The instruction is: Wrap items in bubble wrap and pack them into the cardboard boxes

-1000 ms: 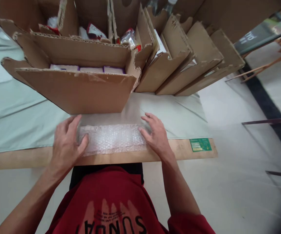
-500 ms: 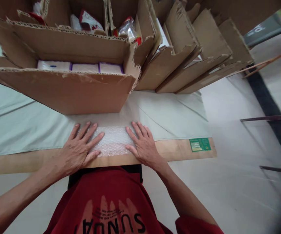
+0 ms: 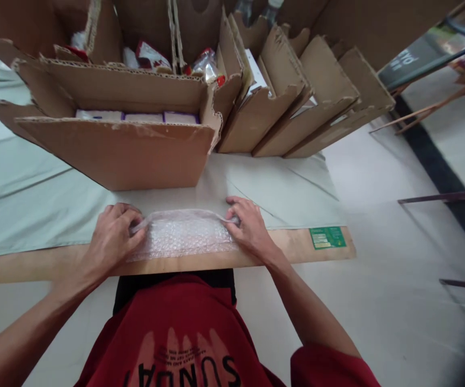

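Observation:
A piece of clear bubble wrap (image 3: 188,234) lies across the front edge of the table, close to my body. My left hand (image 3: 115,234) pinches its far left corner between thumb and fingers. At the far right corner, my right hand (image 3: 248,223) grips the wrap the same way. The far edge between both hands is lifted a little and bows slightly, while the near part rests flat on the wooden edge. Whether the wrap is one layer or folded I cannot tell.
Beyond my hands stands a cardboard box (image 3: 115,153) with small white-and-purple packs inside. Several narrow cardboard holders (image 3: 264,121) stand to its right. A pale green cloth (image 3: 273,188) covers the table behind the wooden edge strip (image 3: 289,244), which bears a green label (image 3: 327,237).
Both hands were spread flat on the bubble wrap. Now their fingers have closed on its far corners, and the far edge has come up slightly.

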### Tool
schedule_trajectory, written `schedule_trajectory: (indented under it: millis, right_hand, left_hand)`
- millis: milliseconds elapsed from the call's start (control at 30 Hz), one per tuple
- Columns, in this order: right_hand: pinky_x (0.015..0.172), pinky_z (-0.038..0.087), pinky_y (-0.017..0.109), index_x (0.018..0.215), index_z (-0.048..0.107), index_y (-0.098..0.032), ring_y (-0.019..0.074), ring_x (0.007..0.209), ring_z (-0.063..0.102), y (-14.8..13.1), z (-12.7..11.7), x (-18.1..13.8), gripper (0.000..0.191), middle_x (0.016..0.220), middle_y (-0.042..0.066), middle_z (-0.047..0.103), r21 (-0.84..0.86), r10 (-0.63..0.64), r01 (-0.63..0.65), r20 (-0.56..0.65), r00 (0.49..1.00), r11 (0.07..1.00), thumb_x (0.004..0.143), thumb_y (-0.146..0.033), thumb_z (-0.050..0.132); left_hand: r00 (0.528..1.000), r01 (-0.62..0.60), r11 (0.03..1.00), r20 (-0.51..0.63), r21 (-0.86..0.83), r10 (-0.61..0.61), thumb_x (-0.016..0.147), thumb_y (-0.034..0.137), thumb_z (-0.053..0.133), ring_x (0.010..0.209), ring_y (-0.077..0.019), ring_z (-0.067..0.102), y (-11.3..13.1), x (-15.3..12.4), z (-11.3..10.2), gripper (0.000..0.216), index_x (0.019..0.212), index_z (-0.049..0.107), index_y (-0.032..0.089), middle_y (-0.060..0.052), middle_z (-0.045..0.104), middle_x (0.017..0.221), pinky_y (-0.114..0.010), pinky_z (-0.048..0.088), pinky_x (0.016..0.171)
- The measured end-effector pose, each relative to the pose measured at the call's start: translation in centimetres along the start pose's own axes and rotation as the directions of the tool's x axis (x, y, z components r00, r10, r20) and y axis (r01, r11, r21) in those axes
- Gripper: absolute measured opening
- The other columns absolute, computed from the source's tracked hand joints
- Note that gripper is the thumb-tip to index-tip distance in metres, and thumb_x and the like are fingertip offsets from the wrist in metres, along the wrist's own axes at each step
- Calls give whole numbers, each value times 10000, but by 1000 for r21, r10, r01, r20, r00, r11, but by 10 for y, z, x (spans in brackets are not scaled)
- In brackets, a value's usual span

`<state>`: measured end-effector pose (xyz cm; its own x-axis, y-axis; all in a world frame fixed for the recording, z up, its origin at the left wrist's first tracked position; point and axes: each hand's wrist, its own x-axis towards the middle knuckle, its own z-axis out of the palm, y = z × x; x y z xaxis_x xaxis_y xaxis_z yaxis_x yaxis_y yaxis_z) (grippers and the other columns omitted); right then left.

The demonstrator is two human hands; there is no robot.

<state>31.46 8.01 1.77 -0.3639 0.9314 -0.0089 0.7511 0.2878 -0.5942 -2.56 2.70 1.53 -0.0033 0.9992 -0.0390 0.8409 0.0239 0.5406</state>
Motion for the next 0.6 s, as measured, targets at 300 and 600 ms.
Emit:
schedule_trajectory:
  millis: [300, 600]
  right_hand:
    - [666, 514, 301, 1384, 603, -236, 156, 676, 624, -7, -21, -19, 464, 786, -21, 700, 473, 27, -93, 144, 989, 876, 927, -275, 674]
    - [523, 440, 252, 829, 797, -258, 123, 624, 556, -85, -111, 54, 158, 762, 3, 684, 734, -199, 278, -196, 960, 620, 858, -410, 832]
  left_hand:
    - [972, 227, 850, 55, -476, -228, 871, 495, 681, 481, -122, 374, 12, -38, -15, 729, 1540, 497, 271, 96, 403, 609, -253, 336, 509]
    - [913, 59, 863, -321, -502, -250, 777, 503, 738, 664, -195, 633, 24, 8, -159, 295, 905, 813, 249, -33, 690, 755, -380, 568, 614]
